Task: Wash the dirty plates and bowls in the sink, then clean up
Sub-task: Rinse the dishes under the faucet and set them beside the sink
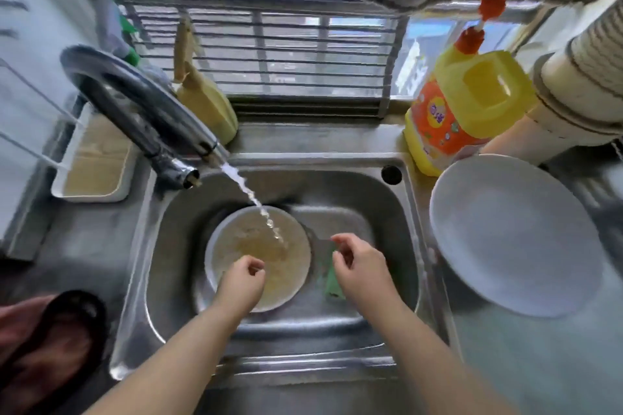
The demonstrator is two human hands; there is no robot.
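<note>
A narrow stainless-steel counter ran under a barred window, with a single steel sink basin (387,212) sunk into its middle. A curved chrome tap (135,104) at ten o'clock poured a running stream (266,216) into a round dirty bowl (258,256) holding murky brownish water, which sat on the basin floor just left of centre. A pale grey-white round plate (512,236) lay on the counter at three o'clock, outside the basin, and a yellow detergent bottle with an orange label (451,118) stood at one o'clock.

The left hand (241,280) hovered over the bowl's near rim with fingers loosely curled and holding nothing. The right hand (360,266) hung beside the bowl, likewise loosely curled and empty, above a green sponge (332,283) lying at four o'clock of the bowl.

The step in hand was probably starting on that bowl. To do it well, the person would likely steady the rim with the left hand, tip out the dirty water away from the sponge, then take the sponge in the right and scrub under the stream, keeping the wet rim from slipping.

Most of the sponge was hidden under the right hand. Whether other dishes sat beneath the bowl could not be told. Motion blur smeared the frame's edges; a dark rounded object (50,344) at eight o'clock was cut off and unidentifiable.
</note>
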